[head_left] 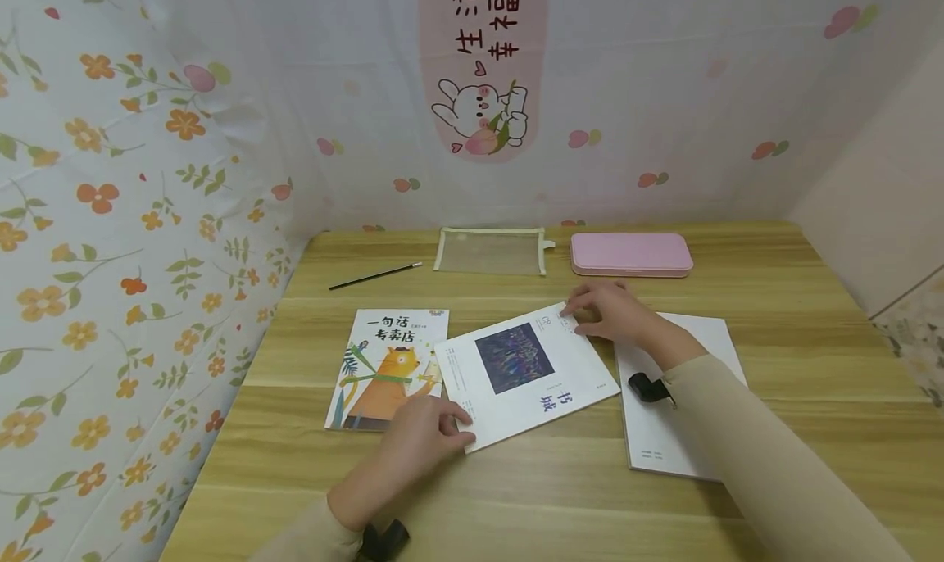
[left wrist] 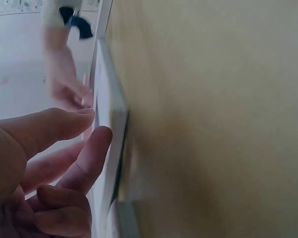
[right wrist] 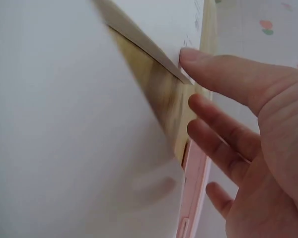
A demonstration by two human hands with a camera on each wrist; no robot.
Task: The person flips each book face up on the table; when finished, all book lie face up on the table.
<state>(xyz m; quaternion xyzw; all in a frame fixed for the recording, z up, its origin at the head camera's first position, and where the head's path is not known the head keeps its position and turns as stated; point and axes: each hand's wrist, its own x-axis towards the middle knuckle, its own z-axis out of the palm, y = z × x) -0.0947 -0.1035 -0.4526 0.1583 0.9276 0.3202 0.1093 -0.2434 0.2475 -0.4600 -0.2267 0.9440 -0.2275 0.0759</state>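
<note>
A white magazine [head_left: 515,373] with a dark square picture lies at a slant between the two hands. My left hand [head_left: 424,431] holds its near left corner, thumb and index finger close together at the edge in the left wrist view. At the far corner, my right hand [head_left: 615,312] grips the magazine with the thumb [right wrist: 203,62] on its cover. The other right fingers are bent and stand off the edge. Left of the magazine is a picture book [head_left: 391,382] with an orange cartoon animal, its right side meeting the magazine's left corner. The right forearm passes over another white book [head_left: 664,431].
Along the back of the wooden table [head_left: 546,496] lie a black pencil [head_left: 376,276], a mesh zip pouch [head_left: 490,251] and a pink pencil case [head_left: 630,254]. Patterned cloth [head_left: 354,103] hangs behind the table and on the left side.
</note>
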